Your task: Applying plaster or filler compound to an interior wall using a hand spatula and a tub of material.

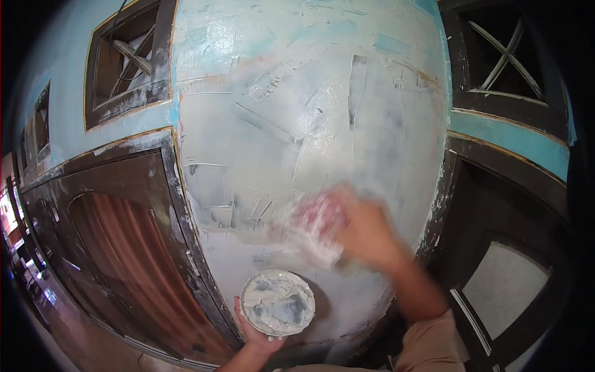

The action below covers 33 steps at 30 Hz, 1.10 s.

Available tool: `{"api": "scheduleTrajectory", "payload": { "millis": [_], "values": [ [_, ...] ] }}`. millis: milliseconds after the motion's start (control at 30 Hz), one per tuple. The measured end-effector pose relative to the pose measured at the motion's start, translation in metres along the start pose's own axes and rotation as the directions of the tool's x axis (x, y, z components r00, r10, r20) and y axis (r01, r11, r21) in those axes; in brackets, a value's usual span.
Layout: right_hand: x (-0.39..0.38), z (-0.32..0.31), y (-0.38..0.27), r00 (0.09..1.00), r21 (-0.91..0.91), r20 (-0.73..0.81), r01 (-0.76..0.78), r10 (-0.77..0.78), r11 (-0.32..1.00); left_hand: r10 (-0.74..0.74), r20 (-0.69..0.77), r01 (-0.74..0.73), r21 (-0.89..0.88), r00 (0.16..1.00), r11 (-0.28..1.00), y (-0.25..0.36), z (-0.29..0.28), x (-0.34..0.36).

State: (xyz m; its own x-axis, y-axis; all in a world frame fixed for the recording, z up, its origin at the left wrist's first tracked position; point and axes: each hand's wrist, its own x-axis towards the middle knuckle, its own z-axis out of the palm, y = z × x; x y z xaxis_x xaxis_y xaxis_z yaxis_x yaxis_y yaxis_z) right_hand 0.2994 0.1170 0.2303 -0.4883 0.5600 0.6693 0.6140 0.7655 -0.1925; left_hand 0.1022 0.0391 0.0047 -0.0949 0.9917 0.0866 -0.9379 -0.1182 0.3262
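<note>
My left hand (256, 335) is wrapped round the lower left side of a round shallow dish (313, 305), fingers beneath it. Thick off-white putty (276, 297) with grey streaks fills the dish. Against the wall (384, 149), at chest height, my right hand (365, 230) is closed on a reddish spreader smeared with white putty (313, 226). Motion blurs both the hand and this tool, so its exact shape does not show. Pale putty covers most of the wall panel, with ridges, streaks and bluish patches showing through.
Left of the panel stands a dark wooden door (46, 217) with a brown curtain (124, 248); a crossed-bar window opening (130, 59) is above it. On the right are another dark door frame (496, 198) and a crossed-bar opening (505, 56). Tiled floor (93, 328) runs along the left.
</note>
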Motion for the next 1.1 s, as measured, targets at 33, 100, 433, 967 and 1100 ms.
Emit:
{"api": "scheduleTrajectory", "payload": {
  "millis": [33, 100, 433, 967, 1100],
  "values": [
    [-0.022, 0.040, 0.009, 0.992, -0.015, 0.116, 0.048, -0.046, 0.999, 0.003, 0.050, -0.004, 0.015, 0.999, 1.000, -0.003, 0.000, 0.001],
    [-0.049, 0.071, -0.001, 0.974, 0.095, 0.214, 0.055, -0.075, 0.994, 0.044, 0.023, -0.045, 0.069, 0.999, 0.997, -0.012, 0.009, 0.002],
    [-0.078, 0.129, 0.010, 0.967, 0.249, 0.253, -0.088, 0.023, 0.964, 0.046, -0.029, -0.045, 0.039, 0.999, 0.998, -0.019, -0.010, -0.004],
    [-0.120, 0.161, 0.060, 0.985, 0.814, 0.113, -0.168, 0.132, 0.555, 0.097, -0.038, -0.098, -0.026, 0.995, 0.995, -0.030, -0.007, -0.015],
    [-0.115, 0.124, 0.059, 0.958, 0.886, 0.056, -0.178, 0.282, 0.428, 0.127, -0.095, -0.129, -0.015, 0.987, 0.991, -0.027, -0.001, -0.011]
  ]
}}
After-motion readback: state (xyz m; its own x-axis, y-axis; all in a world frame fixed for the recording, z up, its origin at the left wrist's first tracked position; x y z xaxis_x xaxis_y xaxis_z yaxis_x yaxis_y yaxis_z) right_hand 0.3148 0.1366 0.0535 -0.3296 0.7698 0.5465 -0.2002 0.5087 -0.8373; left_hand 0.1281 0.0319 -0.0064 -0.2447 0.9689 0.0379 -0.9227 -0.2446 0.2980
